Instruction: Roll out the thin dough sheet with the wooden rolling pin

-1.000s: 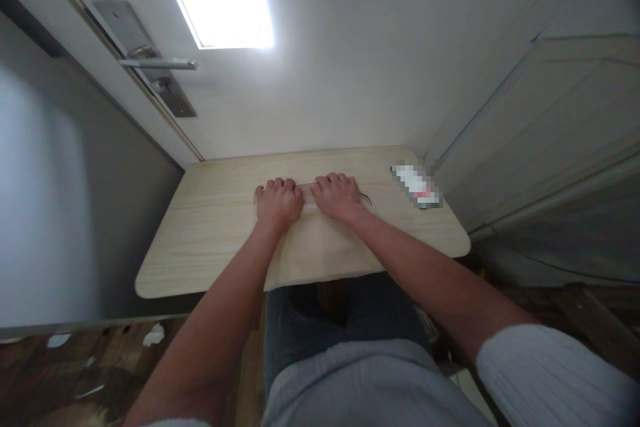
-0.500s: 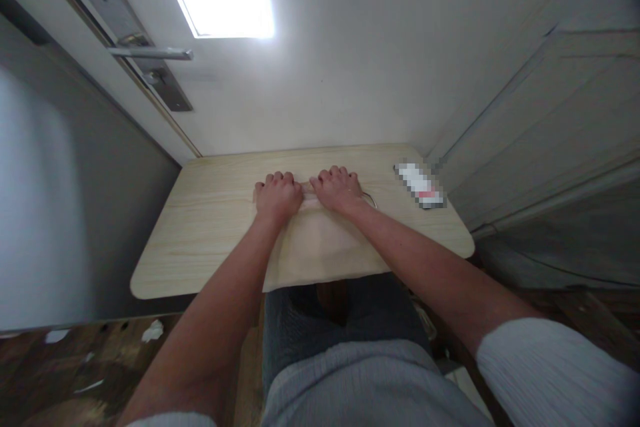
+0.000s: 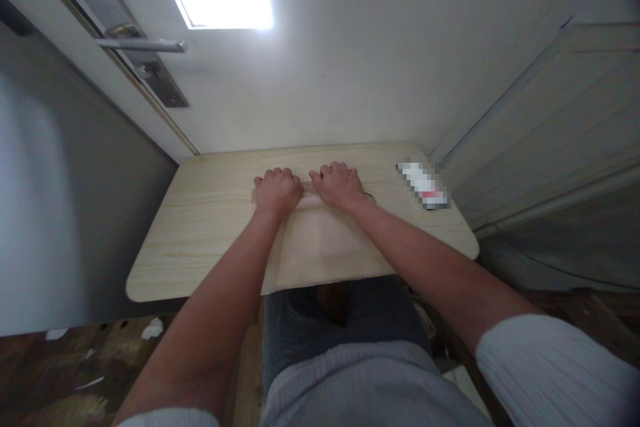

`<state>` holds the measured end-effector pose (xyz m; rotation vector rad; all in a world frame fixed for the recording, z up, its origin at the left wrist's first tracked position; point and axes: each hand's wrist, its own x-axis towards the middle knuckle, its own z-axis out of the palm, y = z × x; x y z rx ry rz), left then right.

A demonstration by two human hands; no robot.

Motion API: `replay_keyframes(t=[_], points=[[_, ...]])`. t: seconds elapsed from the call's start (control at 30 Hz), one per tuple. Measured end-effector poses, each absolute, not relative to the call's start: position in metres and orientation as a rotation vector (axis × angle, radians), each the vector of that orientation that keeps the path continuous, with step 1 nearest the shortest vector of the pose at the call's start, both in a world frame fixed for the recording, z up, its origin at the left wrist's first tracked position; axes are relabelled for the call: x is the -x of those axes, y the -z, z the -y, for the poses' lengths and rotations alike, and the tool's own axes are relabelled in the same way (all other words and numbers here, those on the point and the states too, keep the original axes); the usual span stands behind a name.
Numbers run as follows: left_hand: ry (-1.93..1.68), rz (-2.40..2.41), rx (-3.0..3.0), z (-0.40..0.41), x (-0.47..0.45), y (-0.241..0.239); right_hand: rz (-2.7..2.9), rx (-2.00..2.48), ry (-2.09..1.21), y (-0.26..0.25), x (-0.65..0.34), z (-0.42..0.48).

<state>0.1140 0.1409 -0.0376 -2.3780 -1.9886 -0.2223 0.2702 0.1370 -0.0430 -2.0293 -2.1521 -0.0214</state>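
A pale beige cloth [image 3: 315, 247] lies on the small light-wood table [image 3: 210, 227], running from the table's middle to its near edge. Its far end is rolled or folded into a thick ridge. My left hand [image 3: 275, 192] and my right hand [image 3: 340, 185] sit side by side on that ridge, fingers curled down and closed on it. A thin metal ring or wire [image 3: 371, 198] peeks out just right of my right hand.
A small blurred white-and-red object [image 3: 425, 185] lies near the table's far right corner. A white door with a metal lever handle [image 3: 143, 47] stands behind the table. Paper scraps [image 3: 153, 328] litter the dark wood floor at left.
Both hands have stayed on the cloth's rolled end and edged slightly away from me; the view has shifted a little.
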Motion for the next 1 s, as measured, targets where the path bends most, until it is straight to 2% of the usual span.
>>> replay_keyframes(t=[0.27, 0.57, 1.0], points=[[0.127, 2.035, 2.397, -0.151, -0.116, 0.033, 2.160, 2.065, -0.045, 0.036, -0.269, -0.144], [0.070, 2.032, 2.405, -0.159, -0.117, 0.029, 2.119, 2.032, 0.022, 0.038, -0.269, -0.152], [0.189, 2.117, 2.224, -0.172, -0.121, 0.032, 2.085, 1.995, 0.086, 0.040, -0.269, -0.163]])
